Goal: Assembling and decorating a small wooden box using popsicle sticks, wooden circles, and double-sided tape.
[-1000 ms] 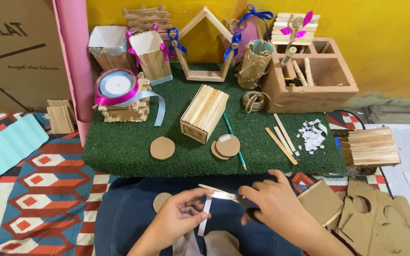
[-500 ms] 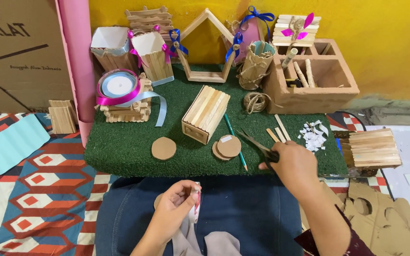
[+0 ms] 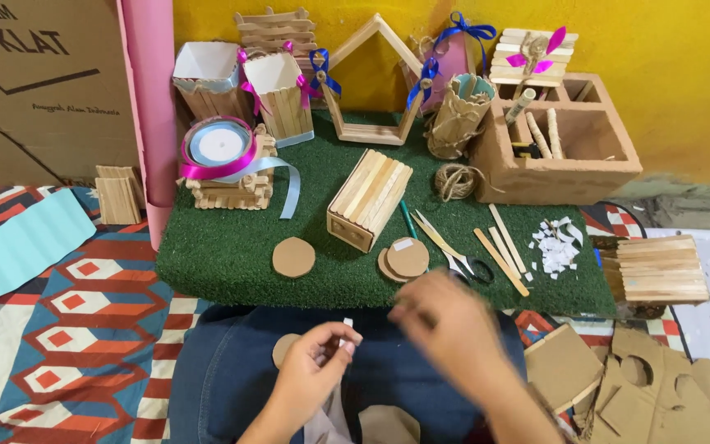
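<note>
Now left hand [image 3: 315, 363] pinches small white paper scrap [image 3: 347, 324]; right hand [image 3: 445, 322] blurred, grip unclear, near scissors [image 3: 454, 251] on green mat [image 3: 232, 255].

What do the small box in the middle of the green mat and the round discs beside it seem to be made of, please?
The small box looks built from pale, unfinished flat wooden sticks; parallel seams run along its top. The round discs look like matte brown cardboard, flat with plain cut edges, one bearing a small white patch. The green mat looks like artificial turf, judging by its fuzzy pile.

Rough green turf mat [image 3: 232, 255], matt wooden stick box [image 3: 369, 200], seemingly paper scrap [image 3: 347, 323]
</note>
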